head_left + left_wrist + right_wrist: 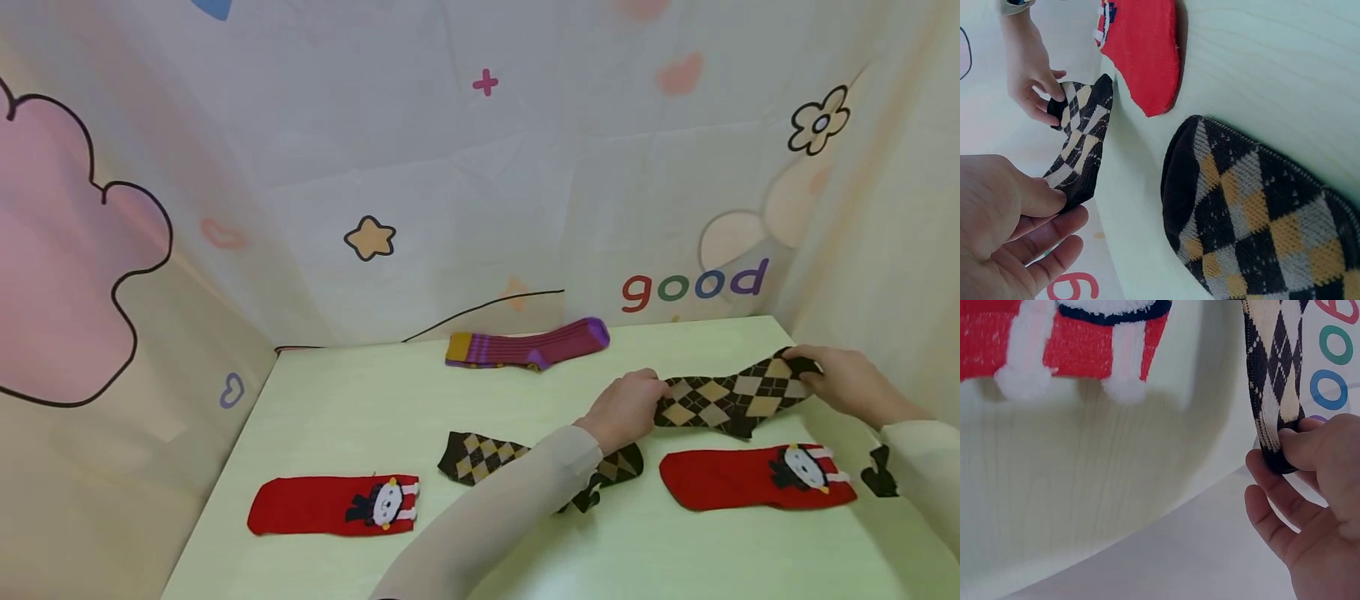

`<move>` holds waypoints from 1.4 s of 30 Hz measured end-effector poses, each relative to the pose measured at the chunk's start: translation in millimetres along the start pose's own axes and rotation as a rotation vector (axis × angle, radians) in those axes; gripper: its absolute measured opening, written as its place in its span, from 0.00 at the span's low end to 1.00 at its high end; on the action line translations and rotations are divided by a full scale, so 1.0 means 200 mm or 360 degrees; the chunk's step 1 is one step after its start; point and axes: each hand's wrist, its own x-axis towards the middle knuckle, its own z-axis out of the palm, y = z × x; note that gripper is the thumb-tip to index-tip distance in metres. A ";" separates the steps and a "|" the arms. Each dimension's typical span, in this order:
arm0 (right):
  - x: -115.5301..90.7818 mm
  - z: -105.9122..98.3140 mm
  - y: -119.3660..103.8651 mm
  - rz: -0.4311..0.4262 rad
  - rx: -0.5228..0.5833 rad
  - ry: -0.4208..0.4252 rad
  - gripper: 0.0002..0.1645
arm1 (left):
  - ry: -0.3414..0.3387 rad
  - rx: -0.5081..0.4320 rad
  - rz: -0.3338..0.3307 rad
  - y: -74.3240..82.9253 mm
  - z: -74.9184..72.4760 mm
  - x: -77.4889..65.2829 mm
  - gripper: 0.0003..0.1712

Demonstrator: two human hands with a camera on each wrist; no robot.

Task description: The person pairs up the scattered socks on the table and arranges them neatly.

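Note:
Between my two hands an argyle sock [720,400] in black, tan and grey is held stretched out at the right of the table. My left hand [624,408] pinches one end of it, thumb against fingers, as the left wrist view also shows. The other end, a dark tip, is pinched by my right hand [851,385]. A second argyle sock [483,457] lies on the table, partly hidden under my left forearm; its dark end [1179,181] shows close up in the left wrist view. Just below the held sock lies a red sock [720,479] with a white animal figure.
Another red sock [300,506] lies at the left of the pale green table [337,400]. A purple and mustard sock [517,350] lies along the back edge. A printed curtain [465,183] hangs behind and at both sides.

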 end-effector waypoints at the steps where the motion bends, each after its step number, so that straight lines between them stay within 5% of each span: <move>1: 0.00 0.00 0.00 -0.0005 -0.0005 0.0015 0.24 | 0.0008 -0.0001 0.0006 0.00 -0.01 0.00 0.20; 11: 0.00 -0.01 -0.02 -0.0098 -0.0076 0.0202 0.23 | 0.0057 -0.0022 0.0060 -0.01 -0.07 -0.04 0.18; 42: -0.02 -0.06 -0.16 -0.0169 -0.0044 0.0331 0.25 | 0.0176 -0.0062 0.0257 -0.01 -0.25 -0.21 0.18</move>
